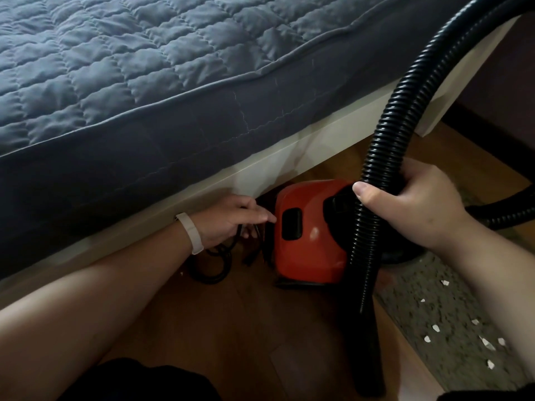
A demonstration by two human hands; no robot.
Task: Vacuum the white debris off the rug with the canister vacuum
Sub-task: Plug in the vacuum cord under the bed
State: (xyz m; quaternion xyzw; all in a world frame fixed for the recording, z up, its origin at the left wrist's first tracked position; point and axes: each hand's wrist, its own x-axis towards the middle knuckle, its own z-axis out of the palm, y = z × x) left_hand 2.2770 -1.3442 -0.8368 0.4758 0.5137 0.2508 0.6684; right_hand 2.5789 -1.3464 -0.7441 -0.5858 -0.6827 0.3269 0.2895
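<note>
Gripping the black ribbed hose point(385, 157) in a closed fist, the right hand point(411, 204) is holding it above the red canister vacuum point(307, 235), with the fingers wrapped round the tube and the thumb pressed across its front. The hose is arching up over the bed and dropping below the fist into a smooth black nozzle point(372, 357) that is pointing down at the wooden floor point(246, 328). The vacuum is sitting on that floor just beside the white bed frame point(260, 175), at the edge of the grey rug point(434, 319). White debris point(486, 344) is lying scattered over the rug, to the right of the nozzle and apart from it. The left hand point(228, 221), wearing a pale wristband point(189, 233), is reaching low beside the vacuum's rear, its fingers curled loosely round a black power cord point(214, 264) whose loops are resting on the floor under the bed edge. A quilted blue-grey bedspread point(130, 68) is covering the bed above.
</note>
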